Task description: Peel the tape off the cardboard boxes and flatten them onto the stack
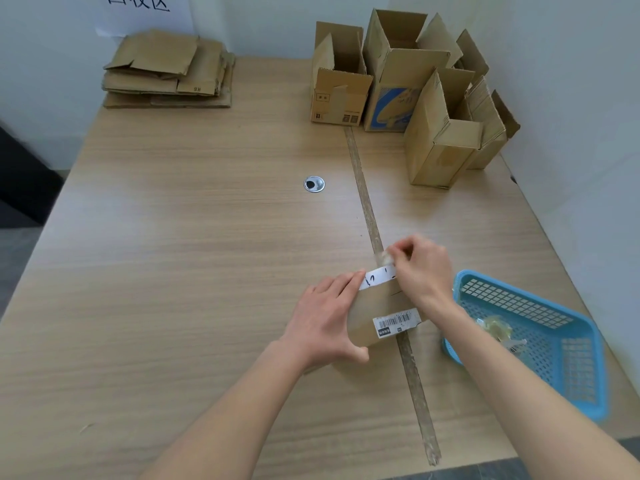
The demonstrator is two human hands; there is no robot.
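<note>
Cardboard box (372,315) sits near on the bench (173,237), steadied by the left hand (327,320), fingers flat along its side. Right hand (420,268) pinches clear tape (386,259) at the box's far edge. Flattened stack (169,71) lies far left.

Two bare forearms reach in from the lower edge, both hands meeting just right of centre.

The left hand (325,318) lies palm down with its fingers straight and close together, pointing up and to the right, the thumb tucked low at the near side. The right hand (420,268) sits just beyond it, wrist bent, its fingers curled inward and fingertips (398,252) drawn together in a pinch. The right forearm crosses in from the lower right corner, the left from bottom centre.
</note>
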